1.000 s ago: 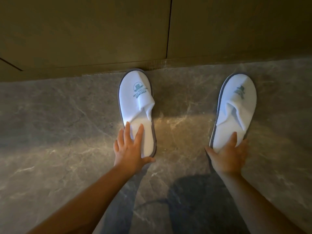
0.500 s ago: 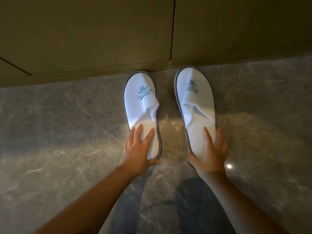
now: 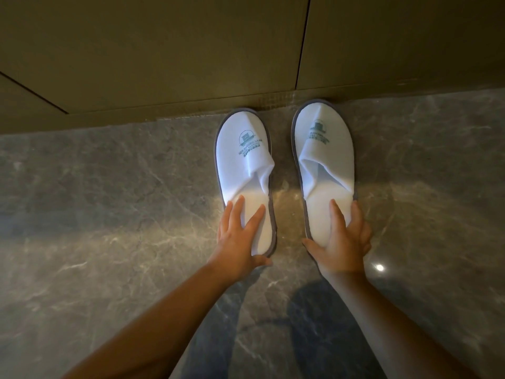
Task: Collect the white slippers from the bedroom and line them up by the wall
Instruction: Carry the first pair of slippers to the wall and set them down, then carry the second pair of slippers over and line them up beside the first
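Two white slippers with grey soles and a teal logo lie side by side on the marble floor, toes against the wall. My left hand [image 3: 240, 236] rests flat on the heel of the left slipper [image 3: 243, 157], fingers spread. On the heel of the right slipper [image 3: 325, 149] lies my right hand [image 3: 341, 242], thumb at the inner edge and fingers curled round the outer edge. A narrow strip of floor separates the two slippers.
The olive-brown wall panels [image 3: 164, 50] run across the top, with a vertical seam [image 3: 303, 42] above the slippers. Grey veined marble floor [image 3: 109, 214] spreads to both sides. My dark trouser legs [image 3: 308, 324] show between my forearms.
My right hand slid the right slipper leftwards from far right until it lay next to the left slipper, toe at the wall. The left hand stayed on its slipper.
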`<action>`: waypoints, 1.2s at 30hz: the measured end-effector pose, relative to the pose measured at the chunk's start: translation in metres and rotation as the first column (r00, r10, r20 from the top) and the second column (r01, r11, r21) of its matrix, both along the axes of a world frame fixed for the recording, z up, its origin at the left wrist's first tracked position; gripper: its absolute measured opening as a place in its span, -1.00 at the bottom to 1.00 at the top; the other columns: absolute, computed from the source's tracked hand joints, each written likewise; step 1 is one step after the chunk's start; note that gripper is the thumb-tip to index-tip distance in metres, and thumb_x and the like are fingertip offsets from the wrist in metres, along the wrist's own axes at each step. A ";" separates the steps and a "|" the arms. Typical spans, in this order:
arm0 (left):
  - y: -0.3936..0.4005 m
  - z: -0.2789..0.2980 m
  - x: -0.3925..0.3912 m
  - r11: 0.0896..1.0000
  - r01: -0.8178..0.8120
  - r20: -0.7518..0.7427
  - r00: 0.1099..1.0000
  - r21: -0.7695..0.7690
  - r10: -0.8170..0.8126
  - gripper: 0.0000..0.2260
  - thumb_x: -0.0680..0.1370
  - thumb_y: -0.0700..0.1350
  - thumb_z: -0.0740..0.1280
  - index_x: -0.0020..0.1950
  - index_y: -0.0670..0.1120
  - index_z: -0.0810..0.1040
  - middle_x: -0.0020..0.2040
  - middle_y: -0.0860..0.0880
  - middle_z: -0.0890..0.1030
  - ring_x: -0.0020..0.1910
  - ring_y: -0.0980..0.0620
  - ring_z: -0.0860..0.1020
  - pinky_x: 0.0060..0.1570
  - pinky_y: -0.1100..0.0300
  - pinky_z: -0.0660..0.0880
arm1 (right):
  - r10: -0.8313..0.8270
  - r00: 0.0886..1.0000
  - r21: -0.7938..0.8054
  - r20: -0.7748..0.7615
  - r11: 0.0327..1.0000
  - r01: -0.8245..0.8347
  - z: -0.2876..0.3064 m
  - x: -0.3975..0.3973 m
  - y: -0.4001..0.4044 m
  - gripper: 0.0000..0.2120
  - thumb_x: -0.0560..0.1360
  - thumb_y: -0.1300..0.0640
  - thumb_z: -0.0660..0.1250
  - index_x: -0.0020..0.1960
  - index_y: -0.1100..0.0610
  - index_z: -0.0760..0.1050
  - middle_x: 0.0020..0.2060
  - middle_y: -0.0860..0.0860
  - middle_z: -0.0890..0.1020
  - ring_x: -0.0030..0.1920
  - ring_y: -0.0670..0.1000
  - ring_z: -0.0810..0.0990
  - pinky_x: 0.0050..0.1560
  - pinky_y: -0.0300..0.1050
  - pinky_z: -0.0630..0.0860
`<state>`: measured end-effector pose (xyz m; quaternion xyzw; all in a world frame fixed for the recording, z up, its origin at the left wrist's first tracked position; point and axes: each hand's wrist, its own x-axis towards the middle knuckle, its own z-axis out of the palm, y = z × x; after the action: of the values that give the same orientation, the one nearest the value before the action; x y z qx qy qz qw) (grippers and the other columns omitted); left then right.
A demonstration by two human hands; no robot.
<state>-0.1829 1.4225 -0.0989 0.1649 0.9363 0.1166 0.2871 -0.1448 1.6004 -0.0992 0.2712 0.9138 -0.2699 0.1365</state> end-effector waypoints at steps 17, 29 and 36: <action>-0.002 0.023 -0.002 0.998 -0.058 -0.013 0.998 -0.007 0.058 -0.24 0.38 0.22 0.27 0.44 0.09 -0.05 0.52 -0.06 -0.14 0.49 -0.13 -0.13 0.44 -0.10 -0.03 | 0.042 0.997 0.000 -0.064 0.999 -0.042 0.017 -0.001 -0.004 -0.30 0.36 -0.03 0.37 0.40 0.07 0.14 0.48 0.18 0.06 0.44 0.22 0.02 0.39 0.20 0.09; -0.057 0.368 0.038 0.851 -0.488 0.229 0.866 0.194 0.444 -0.57 0.48 -0.01 0.27 0.32 -0.08 0.31 0.33 -0.12 0.43 0.24 -0.08 0.43 0.21 0.07 0.39 | 0.311 0.902 -0.217 -0.300 0.898 -0.382 0.361 0.008 -0.048 -0.76 0.40 0.30 0.30 0.07 0.22 0.49 0.13 0.18 0.53 0.18 0.10 0.42 0.05 -0.34 0.22; -0.148 0.616 0.092 0.659 -0.689 0.173 0.720 0.303 0.672 -0.63 0.48 -0.03 0.26 0.26 -0.08 0.38 0.23 -0.09 0.51 0.14 -0.02 0.49 0.06 0.19 0.40 | 0.397 0.866 -0.437 -0.304 0.750 -0.497 0.604 0.018 -0.146 -0.87 0.43 0.18 0.24 -0.07 0.02 0.49 -0.14 -0.05 0.55 -0.13 -0.15 0.48 -0.20 -0.57 0.31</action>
<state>-0.0914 1.2745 0.5172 -0.1520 0.8870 0.3818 0.2105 -0.1272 1.4539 0.5045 -0.0285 0.8584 -0.4816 0.1743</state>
